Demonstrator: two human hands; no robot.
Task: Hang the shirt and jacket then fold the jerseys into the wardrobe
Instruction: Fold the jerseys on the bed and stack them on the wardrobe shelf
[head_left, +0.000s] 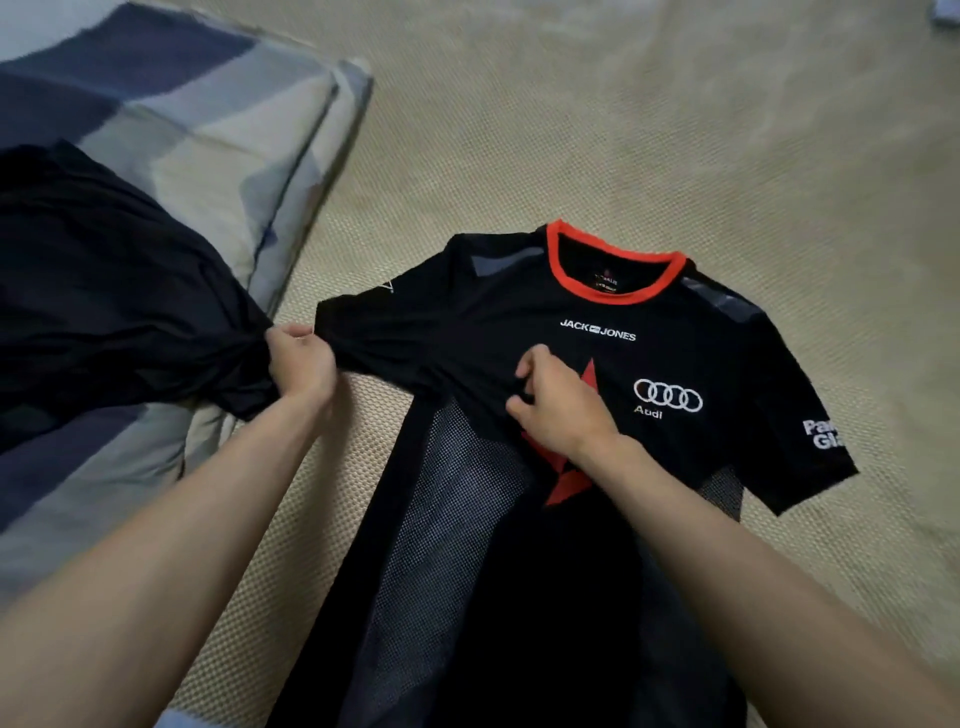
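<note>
Black mesh-panelled jersey (597, 322) lies flat on woven matting (675, 130), left hand (301, 364) pinching its sleeve, right hand (561, 405) its chest.

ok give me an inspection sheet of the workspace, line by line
surface: beige woven mat, jersey spread on it
job's things: black jersey with orange collar, lying front up
clutter: dark garment heaped on a striped blue and grey quilt at the left
grippers: left hand grips the jersey's sleeve; right hand pinches the chest fabric
cables: nothing seen
surroundings: pale object at the top right corner, too blurred to tell
</note>
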